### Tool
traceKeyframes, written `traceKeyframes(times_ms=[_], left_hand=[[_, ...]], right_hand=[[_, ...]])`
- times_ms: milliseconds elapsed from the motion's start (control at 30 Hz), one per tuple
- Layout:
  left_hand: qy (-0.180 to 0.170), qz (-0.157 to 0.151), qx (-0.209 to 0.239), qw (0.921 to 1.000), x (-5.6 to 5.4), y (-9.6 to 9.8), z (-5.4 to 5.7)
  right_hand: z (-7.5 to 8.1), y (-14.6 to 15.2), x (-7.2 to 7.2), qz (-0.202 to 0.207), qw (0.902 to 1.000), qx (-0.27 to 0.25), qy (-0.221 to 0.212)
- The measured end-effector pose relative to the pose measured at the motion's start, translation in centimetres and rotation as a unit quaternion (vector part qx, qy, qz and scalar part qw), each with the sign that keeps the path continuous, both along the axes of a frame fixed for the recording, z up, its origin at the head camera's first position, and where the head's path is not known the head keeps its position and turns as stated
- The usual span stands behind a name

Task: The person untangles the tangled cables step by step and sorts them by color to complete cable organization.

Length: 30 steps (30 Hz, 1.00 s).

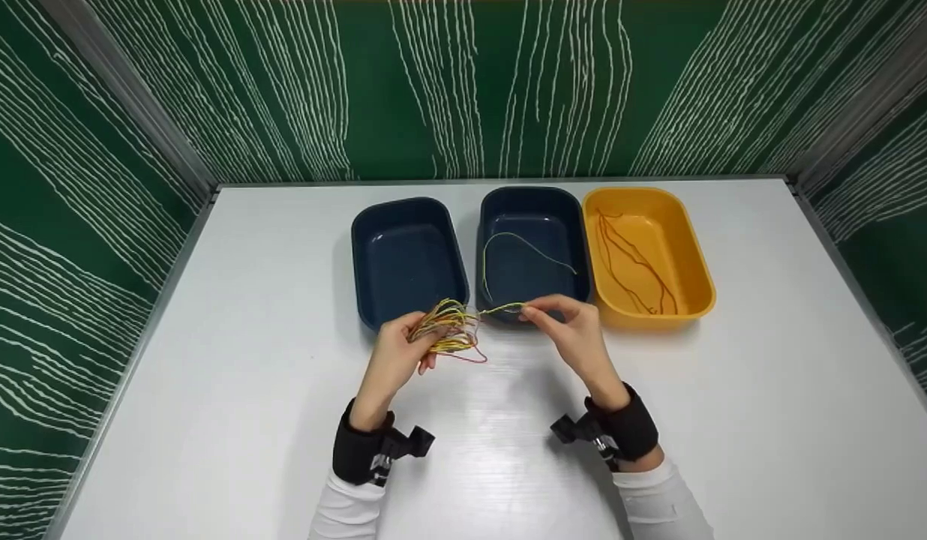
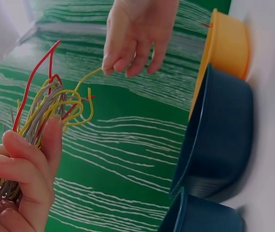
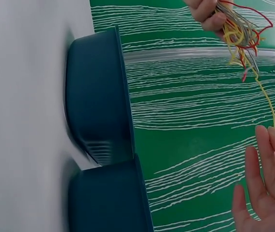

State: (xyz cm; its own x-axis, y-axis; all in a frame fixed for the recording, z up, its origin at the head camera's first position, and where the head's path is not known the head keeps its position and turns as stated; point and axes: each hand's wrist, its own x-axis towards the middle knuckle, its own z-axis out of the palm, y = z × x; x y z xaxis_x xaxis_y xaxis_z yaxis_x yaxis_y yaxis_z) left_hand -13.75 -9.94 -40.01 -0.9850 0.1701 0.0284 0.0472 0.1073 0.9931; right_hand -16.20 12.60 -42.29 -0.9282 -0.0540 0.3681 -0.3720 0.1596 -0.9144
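My left hand (image 1: 394,352) grips a tangled bundle of wires (image 2: 43,108) in yellow, grey and red, its loops sticking out past the fingertips. Between thumb and forefinger, my right hand (image 1: 572,326) pinches one yellow wire (image 3: 267,99) that stretches out of the bundle. The other fingers of that hand are spread in the right wrist view. Both hands are raised at the front edge of the bins. A single yellowish wire (image 1: 535,249) lies curved in the middle dark blue bin (image 1: 535,196). Several orange-red wires (image 1: 634,259) lie in the yellow bin (image 1: 688,255) on the right.
To the left stands another dark blue bin (image 1: 356,262), a small gap from the middle one. The middle and yellow bins stand side by side. All are on a white table (image 1: 246,337), with green walls (image 1: 501,90) bearing white wavy lines around it.
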Motion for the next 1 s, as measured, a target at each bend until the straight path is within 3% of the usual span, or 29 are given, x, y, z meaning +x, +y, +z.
traceKeyframes(times_ms=[200, 333, 467, 567, 667, 800, 1000], left_hand=[[0.003, 0.035, 0.013, 0.9993, -0.1, -0.7, -0.1], [0.013, 0.031, 0.012, 0.9994, -0.1, -0.8, -0.1], [0.019, 0.03, 0.013, 0.9993, -0.1, -0.8, 0.0], [0.019, 0.033, 0.011, 0.9992, -0.1, -1.0, 0.1], [0.017, 0.045, 0.008, 0.9988, -0.1, -1.3, 0.2], [0.008, 0.057, 0.009, 0.9983, -0.1, -1.6, 0.3], [0.003, 0.053, 0.015, 0.9985, -0.1, -1.6, 0.4]], right_hand=[[0.3, 1.1, -0.3, -0.037, 0.9988, -0.032, 0.004], [0.3, 1.7, -0.5, -0.038, 0.9978, -0.055, 0.002], [-1.0, 2.6, -1.2, -0.04, 0.9953, -0.088, -0.003], [-3.8, 4.2, -2.7, -0.024, 0.9916, -0.127, 0.007], [-8.2, 6.7, -5.1, -0.033, 0.9886, -0.145, 0.022], [-12.9, 9.6, -7.7, -0.085, 0.9882, -0.126, 0.017], [-14.0, 10.8, -8.6, -0.111, 0.9854, -0.129, 0.008]])
